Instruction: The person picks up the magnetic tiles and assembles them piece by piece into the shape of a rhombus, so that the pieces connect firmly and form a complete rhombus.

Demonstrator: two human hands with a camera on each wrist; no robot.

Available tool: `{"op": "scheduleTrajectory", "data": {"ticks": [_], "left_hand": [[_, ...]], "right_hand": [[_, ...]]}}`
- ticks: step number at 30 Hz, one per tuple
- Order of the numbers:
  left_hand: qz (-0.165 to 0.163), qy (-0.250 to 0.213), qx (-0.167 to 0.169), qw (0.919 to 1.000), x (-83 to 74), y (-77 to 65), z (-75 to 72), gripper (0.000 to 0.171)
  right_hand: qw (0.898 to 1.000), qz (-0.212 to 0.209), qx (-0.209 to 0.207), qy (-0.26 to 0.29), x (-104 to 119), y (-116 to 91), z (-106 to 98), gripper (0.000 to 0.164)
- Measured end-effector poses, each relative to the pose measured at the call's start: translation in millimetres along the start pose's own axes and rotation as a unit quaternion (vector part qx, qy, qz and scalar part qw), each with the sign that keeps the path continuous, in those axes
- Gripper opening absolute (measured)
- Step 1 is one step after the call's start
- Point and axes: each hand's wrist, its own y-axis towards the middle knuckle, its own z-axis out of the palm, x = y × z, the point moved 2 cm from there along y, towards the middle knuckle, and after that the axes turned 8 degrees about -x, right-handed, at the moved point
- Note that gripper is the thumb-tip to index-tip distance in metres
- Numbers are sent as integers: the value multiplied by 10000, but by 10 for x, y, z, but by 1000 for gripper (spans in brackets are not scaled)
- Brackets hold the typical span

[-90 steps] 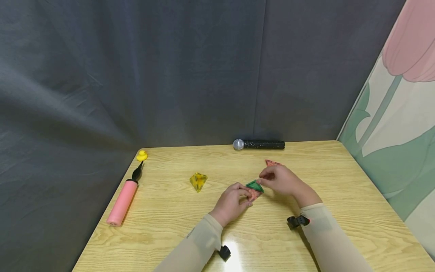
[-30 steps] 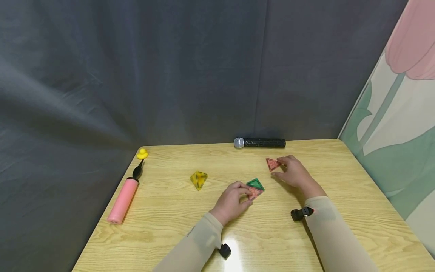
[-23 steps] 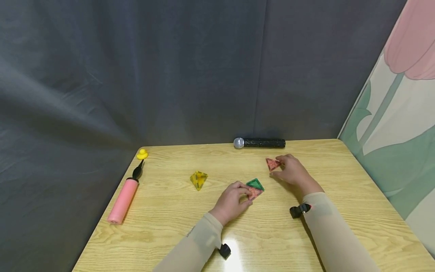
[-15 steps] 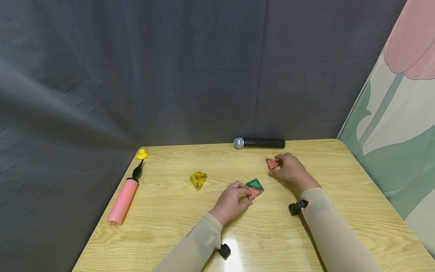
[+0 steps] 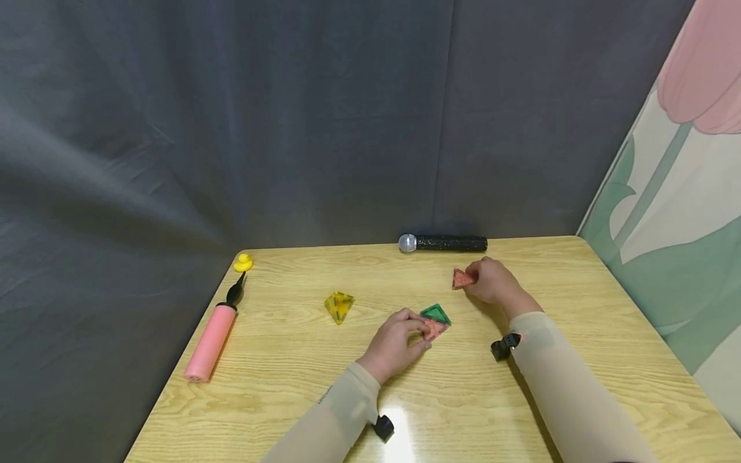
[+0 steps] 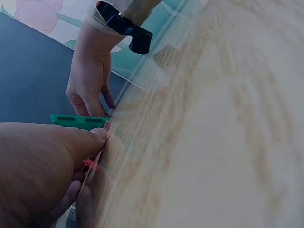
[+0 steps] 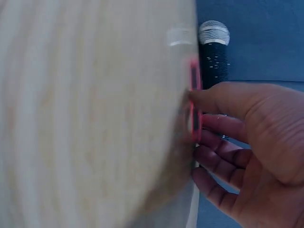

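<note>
My left hand [image 5: 393,347] holds a translucent red triangular magnetic tile [image 5: 435,329] at the middle of the table, its fingers partly covering it. Along that tile's far edge sits a green triangular tile [image 5: 436,314], which shows nearly edge-on in the left wrist view as a green strip [image 6: 78,121]. Farther back and to the right, my right hand [image 5: 496,283] pinches a second red triangular tile [image 5: 461,279] between thumb and fingers. The right wrist view has this red tile [image 7: 195,122] edge-on, with the thumb on its near side and the other fingers curled behind.
Yellow tiles [image 5: 338,307] joined in a kite-like shape lie left of centre. A black microphone [image 5: 448,244] rests along the back edge. At the left are a pink hand pump [image 5: 211,344] and a yellow rubber duck [image 5: 243,262]. A grey curtain [image 5: 341,128] hangs behind the table.
My right hand has left the green tile, reached back and right to the loose red triangle, and taken hold of it. The left hand and its tiles have stayed in place.
</note>
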Motion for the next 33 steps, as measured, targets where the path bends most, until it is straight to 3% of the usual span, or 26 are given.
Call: {"op": "scheduleTrajectory", "data": {"ticks": [6,14,33], "left_hand": [[-46,5,60,10000,-13,-1,-10,19],[-34,25,7,10000,1,0,6,18],[57,-28,-80,9999,2,2,9,18]], "right_hand": [[9998,43,179,-31,72,0,3,51],[9997,77,149,-188,117,84,104,75],[9998,149,-37,-104,108,109,184,71]]}}
